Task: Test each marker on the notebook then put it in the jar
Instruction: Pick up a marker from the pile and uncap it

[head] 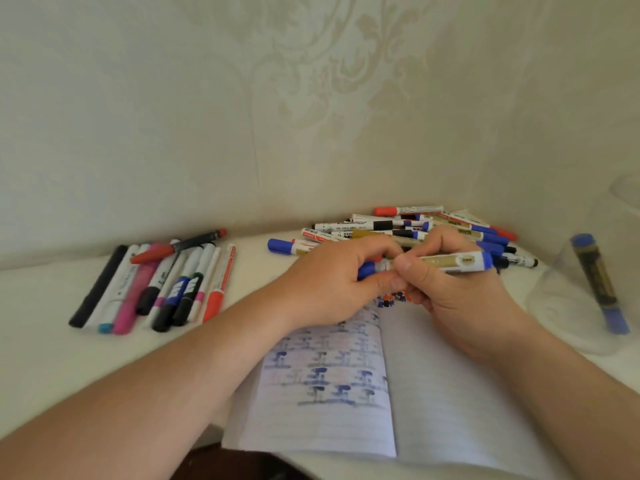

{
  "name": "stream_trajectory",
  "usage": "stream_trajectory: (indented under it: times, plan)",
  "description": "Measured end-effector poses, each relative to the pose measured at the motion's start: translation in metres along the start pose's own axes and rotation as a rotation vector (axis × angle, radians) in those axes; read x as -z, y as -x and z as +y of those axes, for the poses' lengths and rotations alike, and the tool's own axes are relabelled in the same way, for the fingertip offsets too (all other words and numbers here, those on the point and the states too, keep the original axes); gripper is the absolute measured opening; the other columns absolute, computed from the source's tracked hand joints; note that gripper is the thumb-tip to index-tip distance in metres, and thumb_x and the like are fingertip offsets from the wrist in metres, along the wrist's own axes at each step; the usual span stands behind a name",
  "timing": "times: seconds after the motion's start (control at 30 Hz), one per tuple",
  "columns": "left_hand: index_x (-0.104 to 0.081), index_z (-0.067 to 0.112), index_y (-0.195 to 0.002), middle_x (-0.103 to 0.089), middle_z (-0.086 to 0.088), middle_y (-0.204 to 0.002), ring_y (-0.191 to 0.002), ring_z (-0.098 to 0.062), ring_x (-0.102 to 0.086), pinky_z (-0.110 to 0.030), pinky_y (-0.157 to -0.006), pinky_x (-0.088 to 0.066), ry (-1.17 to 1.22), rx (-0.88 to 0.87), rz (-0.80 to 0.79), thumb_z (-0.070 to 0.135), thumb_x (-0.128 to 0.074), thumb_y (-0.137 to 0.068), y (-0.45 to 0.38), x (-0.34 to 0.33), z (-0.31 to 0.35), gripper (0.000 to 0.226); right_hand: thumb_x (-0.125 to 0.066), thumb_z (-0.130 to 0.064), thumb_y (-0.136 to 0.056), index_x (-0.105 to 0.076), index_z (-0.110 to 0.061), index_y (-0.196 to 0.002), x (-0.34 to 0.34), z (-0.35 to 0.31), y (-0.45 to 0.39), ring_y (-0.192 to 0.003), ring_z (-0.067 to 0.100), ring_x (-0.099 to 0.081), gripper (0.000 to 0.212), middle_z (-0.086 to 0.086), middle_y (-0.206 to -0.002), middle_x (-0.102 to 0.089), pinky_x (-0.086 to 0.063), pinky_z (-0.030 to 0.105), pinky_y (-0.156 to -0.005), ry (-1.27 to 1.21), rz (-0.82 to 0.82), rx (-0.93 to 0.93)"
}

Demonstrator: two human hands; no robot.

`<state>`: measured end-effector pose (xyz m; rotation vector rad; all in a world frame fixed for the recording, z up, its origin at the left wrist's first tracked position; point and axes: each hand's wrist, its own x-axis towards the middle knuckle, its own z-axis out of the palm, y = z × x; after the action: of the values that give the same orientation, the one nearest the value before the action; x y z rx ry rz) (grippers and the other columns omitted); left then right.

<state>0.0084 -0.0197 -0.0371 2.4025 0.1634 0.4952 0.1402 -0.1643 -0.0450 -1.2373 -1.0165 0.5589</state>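
Marker [450, 263] with a gold-and-white barrel and blue ends lies level between the two hands, held above the far edge of the notebook [346, 393]. The left hand [332, 282] curls its fingers round the blue cap [367, 270] at the marker's left end. The right hand [450, 292] pinches the barrel just beside that cap, thumb underneath and fingers bent over the top. The hands are together, thumbs touching; whether the cap is seated or partly off I cannot tell.

The notebook lies open on the white tabletop [52, 341], close to the person. Its left page carries rows of blue and dark test marks, and a few red and blue marks show near the spine under the hands. The right page is lined.

Behind the hands a pile of markers [415, 225] lies near the wall, with blue, red and black caps. To the left a second group of markers [162, 285] lies side by side: black, pink, red, blue and white ones.

At the right edge stands a clear jar [568, 306], with one blue-ended marker [599, 282] leaning inside it.
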Motion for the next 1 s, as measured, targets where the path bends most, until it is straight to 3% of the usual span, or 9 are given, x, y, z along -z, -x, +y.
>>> stream_trajectory:
  times: [0.07,0.13,0.2,0.3,0.47,0.6,0.7,0.87,1.0]
  plan:
    - [-0.053,0.049,-0.121,-0.063,0.036,-0.087,-0.081,0.008,-0.060,-0.027,-0.076,-0.049,-0.118,0.073,-0.034,0.061,-0.077,-0.082,0.011,0.011,0.002,0.047,-0.091,-0.064,-0.064,-0.060,-0.022,-0.075,-0.002,-0.004,0.002,-0.058,0.021,-0.054,0.053,0.011,-0.066,-0.064,-0.044,0.030,-0.052,-0.038,0.008,0.006]
    - [-0.045,0.053,-0.131,-0.062,0.026,-0.086,-0.083,0.005,-0.057,-0.027,-0.074,-0.046,-0.227,0.195,0.010,0.060,-0.083,-0.075,0.028,0.031,0.000,0.068,-0.090,-0.068,-0.061,-0.058,-0.026,-0.074,0.001,-0.010,0.004,-0.054,0.021,-0.048,0.054,0.009,-0.060,-0.058,-0.040,0.028,-0.050,-0.075,0.075,0.023]
    - [-0.051,0.044,-0.128,-0.060,0.015,-0.085,-0.086,-0.006,-0.059,-0.030,-0.077,-0.044,-0.262,0.305,0.178,0.046,-0.077,-0.087,0.052,0.060,-0.016,0.049,-0.087,-0.065,-0.068,-0.058,-0.028,-0.076,0.005,-0.017,0.007,-0.047,0.019,-0.042,0.047,0.005,-0.054,-0.051,-0.035,0.025,-0.046,-0.074,0.153,0.052]
    - [-0.059,0.032,-0.106,-0.065,0.011,-0.086,-0.083,-0.018,-0.062,-0.032,-0.074,-0.045,-0.279,0.472,0.445,0.032,-0.059,-0.102,0.100,0.113,-0.045,0.004,-0.073,-0.029,-0.095,-0.065,-0.032,-0.083,0.010,-0.024,0.011,-0.043,0.019,-0.038,0.015,0.003,-0.049,-0.046,-0.033,0.024,-0.042,0.024,0.233,0.104]
    - [-0.053,0.019,-0.106,-0.068,-0.003,-0.101,-0.089,-0.023,-0.062,-0.037,-0.076,-0.046,-0.238,0.840,0.734,0.060,-0.055,-0.096,0.170,0.147,-0.073,0.042,-0.054,-0.012,-0.107,-0.071,-0.022,-0.098,0.001,-0.026,0.018,-0.046,0.020,-0.049,0.022,0.009,-0.058,-0.062,-0.043,0.022,-0.048,0.220,0.136,0.150]
    - [-0.044,0.022,-0.111,-0.068,-0.003,-0.101,-0.076,-0.019,-0.067,-0.034,-0.067,-0.055,-0.069,0.997,0.595,0.077,-0.078,-0.066,0.160,0.120,-0.067,0.079,-0.057,-0.017,-0.106,-0.068,-0.022,-0.093,-0.006,-0.022,0.022,-0.049,0.015,-0.056,0.018,0.006,-0.062,-0.067,-0.044,0.019,-0.050,0.295,0.046,0.142]
    - [-0.049,0.029,-0.106,-0.067,0.007,-0.098,-0.086,-0.020,-0.069,-0.036,-0.077,-0.057,-0.343,0.960,0.487,0.094,-0.074,-0.042,0.130,0.090,-0.061,0.094,-0.057,-0.025,-0.105,-0.069,-0.024,-0.095,-0.004,-0.020,0.024,-0.052,0.014,-0.057,0.016,0.006,-0.062,-0.067,-0.045,0.019,-0.052,0.285,0.024,0.108]
    - [-0.040,0.023,-0.108,-0.055,-0.002,-0.110,-0.102,-0.031,-0.059,-0.040,-0.082,-0.051,-0.550,0.832,0.334,0.058,-0.073,-0.071,0.079,0.052,-0.044,0.061,-0.052,-0.054,-0.092,-0.071,-0.020,-0.098,0.004,-0.026,0.028,-0.052,0.013,-0.049,0.039,0.004,-0.055,-0.056,-0.044,0.019,-0.053,0.269,-0.006,0.060]
    - [-0.046,0.022,-0.106,-0.056,-0.003,-0.109,-0.099,-0.030,-0.059,-0.041,-0.083,-0.053,-0.513,0.789,0.331,0.052,-0.070,-0.073,0.059,0.046,-0.047,0.051,-0.044,-0.047,-0.108,-0.066,-0.027,-0.106,0.015,-0.023,0.021,-0.050,0.016,-0.042,0.030,0.007,-0.054,-0.050,-0.038,0.024,-0.049,0.235,0.055,-0.037]
